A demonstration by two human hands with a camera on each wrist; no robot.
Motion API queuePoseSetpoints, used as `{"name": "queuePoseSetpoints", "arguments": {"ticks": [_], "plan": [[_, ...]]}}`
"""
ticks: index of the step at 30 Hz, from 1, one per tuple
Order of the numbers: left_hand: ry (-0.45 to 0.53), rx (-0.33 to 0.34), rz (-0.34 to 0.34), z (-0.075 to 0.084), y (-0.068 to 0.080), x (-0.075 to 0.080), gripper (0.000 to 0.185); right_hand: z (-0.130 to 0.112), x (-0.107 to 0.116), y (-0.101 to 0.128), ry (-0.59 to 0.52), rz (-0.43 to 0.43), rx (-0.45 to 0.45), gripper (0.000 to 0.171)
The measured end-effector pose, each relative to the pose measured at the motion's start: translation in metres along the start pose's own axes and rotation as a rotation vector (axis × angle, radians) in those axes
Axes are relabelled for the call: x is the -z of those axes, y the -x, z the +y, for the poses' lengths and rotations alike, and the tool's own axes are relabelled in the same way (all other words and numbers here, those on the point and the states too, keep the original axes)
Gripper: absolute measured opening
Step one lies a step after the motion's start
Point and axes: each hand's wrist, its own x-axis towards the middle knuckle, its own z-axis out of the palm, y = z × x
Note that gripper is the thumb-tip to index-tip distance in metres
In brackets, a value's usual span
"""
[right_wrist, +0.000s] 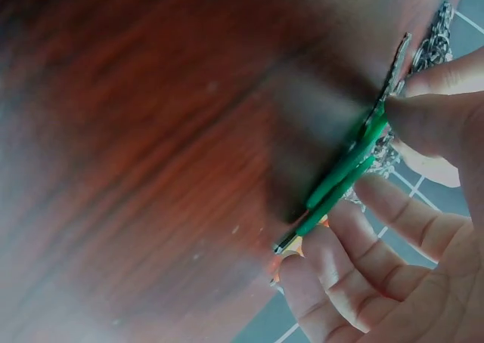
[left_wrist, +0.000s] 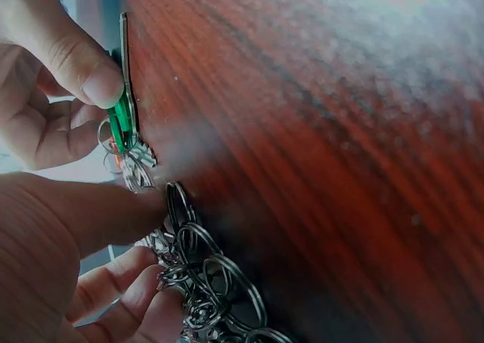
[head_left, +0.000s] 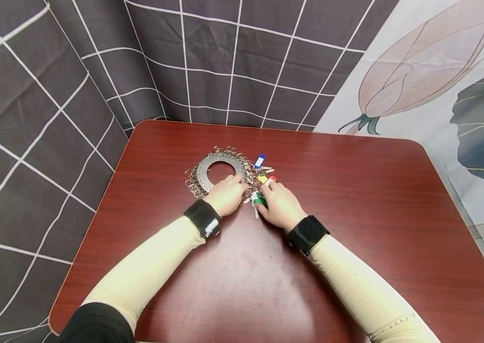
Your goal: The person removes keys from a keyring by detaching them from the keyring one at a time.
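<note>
A flat grey metal ring plate (head_left: 202, 174) lies on the table, its rim hung with many small split rings (left_wrist: 234, 282). My left hand (head_left: 226, 196) is at the plate's near right edge. In the left wrist view its thumb and fingers pinch among the split rings; the exact ring is hidden. My right hand (head_left: 282, 206) holds a green key tag (right_wrist: 344, 165) between thumb and fingers. A key (right_wrist: 397, 67) sticks out past the thumb. Silver keys (head_left: 256, 211) hang near the green tag. A yellow tag (head_left: 263, 179) lies by the right fingertips.
A blue key tag (head_left: 260, 161) with a white label and keys (head_left: 269, 169) lies beyond the right hand. Part of a red tag (head_left: 272, 178) shows beside the yellow one. The reddish-brown table (head_left: 361, 190) meets a dark grid-patterned cloth (head_left: 207, 57) at the back and left.
</note>
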Motion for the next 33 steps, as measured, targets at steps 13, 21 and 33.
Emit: {"name": "queuePoseSetpoints", "arguments": {"ticks": [13,21,33], "plan": [[0.037,0.002,0.028,-0.005,0.001,-0.005,0.018,0.0,-0.002,-0.001,0.005,0.0,0.016,0.024],[0.025,-0.01,0.039,-0.008,0.0,-0.005,0.013,-0.007,0.001,-0.008,-0.012,-0.01,0.039,0.035],[0.033,0.008,0.042,-0.007,0.002,-0.004,0.004,-0.007,-0.004,-0.015,0.003,-0.001,0.077,0.023]]}}
